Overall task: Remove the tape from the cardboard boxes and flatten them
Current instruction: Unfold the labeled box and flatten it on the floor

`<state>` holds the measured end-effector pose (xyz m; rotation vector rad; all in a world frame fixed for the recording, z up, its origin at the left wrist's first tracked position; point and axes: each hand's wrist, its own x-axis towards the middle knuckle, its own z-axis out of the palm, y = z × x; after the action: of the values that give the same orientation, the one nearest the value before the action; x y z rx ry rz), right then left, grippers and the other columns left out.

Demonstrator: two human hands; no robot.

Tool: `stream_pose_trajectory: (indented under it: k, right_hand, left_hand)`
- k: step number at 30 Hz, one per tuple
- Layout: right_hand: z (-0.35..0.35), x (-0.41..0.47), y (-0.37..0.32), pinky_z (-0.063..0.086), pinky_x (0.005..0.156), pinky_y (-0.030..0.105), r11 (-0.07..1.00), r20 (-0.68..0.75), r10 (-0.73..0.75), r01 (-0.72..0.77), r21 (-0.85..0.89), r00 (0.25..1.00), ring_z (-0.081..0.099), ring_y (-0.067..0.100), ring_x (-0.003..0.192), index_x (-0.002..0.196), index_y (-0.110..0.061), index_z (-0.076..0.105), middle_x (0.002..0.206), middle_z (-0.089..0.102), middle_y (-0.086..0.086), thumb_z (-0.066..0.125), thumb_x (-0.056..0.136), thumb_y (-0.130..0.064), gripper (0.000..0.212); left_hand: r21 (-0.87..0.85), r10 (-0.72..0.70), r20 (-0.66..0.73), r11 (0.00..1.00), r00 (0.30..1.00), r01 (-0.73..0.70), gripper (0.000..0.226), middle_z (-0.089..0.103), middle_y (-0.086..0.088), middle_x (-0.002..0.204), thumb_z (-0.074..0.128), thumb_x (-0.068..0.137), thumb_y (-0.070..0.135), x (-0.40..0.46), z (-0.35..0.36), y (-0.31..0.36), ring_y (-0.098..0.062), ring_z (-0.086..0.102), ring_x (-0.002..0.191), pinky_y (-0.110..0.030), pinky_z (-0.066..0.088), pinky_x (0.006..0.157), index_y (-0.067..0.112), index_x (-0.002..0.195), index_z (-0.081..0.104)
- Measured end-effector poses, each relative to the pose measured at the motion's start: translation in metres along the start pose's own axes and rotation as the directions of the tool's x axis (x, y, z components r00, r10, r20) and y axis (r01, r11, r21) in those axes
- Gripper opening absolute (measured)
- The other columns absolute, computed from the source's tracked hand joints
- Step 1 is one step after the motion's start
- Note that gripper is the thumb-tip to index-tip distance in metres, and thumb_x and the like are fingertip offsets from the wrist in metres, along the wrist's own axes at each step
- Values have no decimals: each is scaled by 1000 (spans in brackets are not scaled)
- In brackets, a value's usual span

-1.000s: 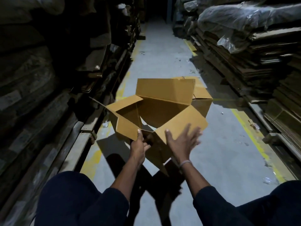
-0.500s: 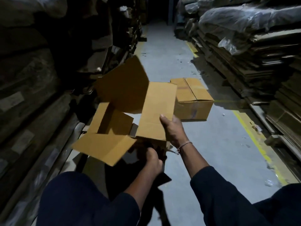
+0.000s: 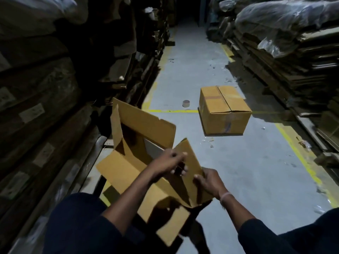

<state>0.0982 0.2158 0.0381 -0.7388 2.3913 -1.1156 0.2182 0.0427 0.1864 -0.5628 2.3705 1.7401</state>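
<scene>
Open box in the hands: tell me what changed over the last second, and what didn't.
The open box has been swung left and turned, its flaps now spread toward the racks. The left hand has come up from under it to pinch a flap edge; the right hand, open a second ago, now grips the near flap. The closed box stays put on the floor, tape still on. A tape roll now shows beside it.

**Opened box in both hands, aisle floor**

The left hand (image 3: 169,163) and right hand (image 3: 208,180) grip a flap of the opened box (image 3: 143,158), its other flaps splayed. A closed box (image 3: 224,110) sits on the floor (image 3: 247,171) well ahead, a tape roll (image 3: 186,103) near its left. Stacked cardboard (image 3: 293,57) lines the aisle's right side.
</scene>
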Motion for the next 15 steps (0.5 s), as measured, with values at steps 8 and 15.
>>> stream_pose_trajectory:
  k: [8,15]
  right_hand:
    - [-12,-9,26,50,86,41,862,85,-103,131,-490,991,64,34,102,135,-19,57,112,64,12,49,101,-14,36]
    - [-2,-39,92,44,99,40,673,256,141,96,-733,956,58,35,120,159,-21,29,136,56,18,33,109,-19,50]
  left_hand:
    - [479,34,-183,876,983,59,28,72,-2,104,63,101,40,52,-9,-44,-20,69,95,-36,54,80,16,113,71]
    - [240,-321,-132,908,938,344,39,48,-10,69,63,101,29,70,10,-144,-24,48,63,-36,36,64,14,69,47]
